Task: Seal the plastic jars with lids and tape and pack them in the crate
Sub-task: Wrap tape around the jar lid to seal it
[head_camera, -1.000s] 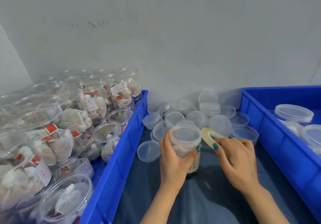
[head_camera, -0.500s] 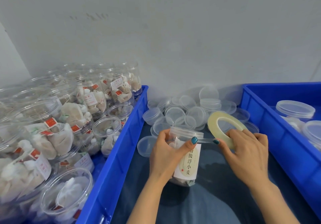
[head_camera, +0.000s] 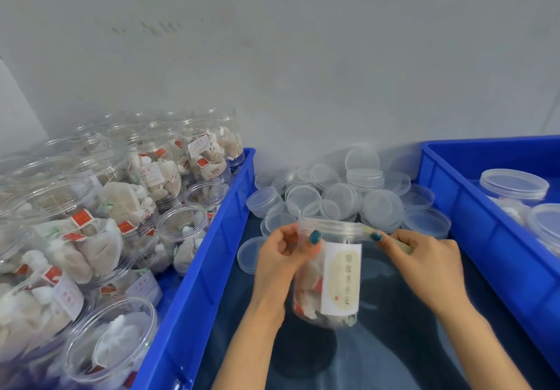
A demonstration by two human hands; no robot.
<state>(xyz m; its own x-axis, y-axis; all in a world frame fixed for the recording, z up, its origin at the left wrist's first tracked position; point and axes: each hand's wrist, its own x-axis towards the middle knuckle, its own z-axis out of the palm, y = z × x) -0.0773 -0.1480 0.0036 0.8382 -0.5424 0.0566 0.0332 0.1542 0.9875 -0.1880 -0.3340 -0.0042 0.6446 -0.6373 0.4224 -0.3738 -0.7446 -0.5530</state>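
A clear plastic jar (head_camera: 330,274) with a lid on and a white label, filled with tea bags, hangs above the dark cloth between the two crates. My left hand (head_camera: 281,256) grips the jar near its lid, thumb on the rim. My right hand (head_camera: 424,265) holds a pale roll of tape (head_camera: 401,245), mostly hidden under the fingers, right beside the lid. A strip of tape (head_camera: 365,230) runs from the roll onto the lid's edge.
A blue crate (head_camera: 212,256) at the left is full of open jars of tea bags (head_camera: 127,208). Loose clear lids (head_camera: 348,195) lie heaped against the wall behind the jar. Another blue crate (head_camera: 472,217) at the right holds lidded jars (head_camera: 515,183).
The jar has been lifted and turned so its label faces me. The tape roll swung from standing up behind the lid down to the lid's side, with tape drawn onto the rim.
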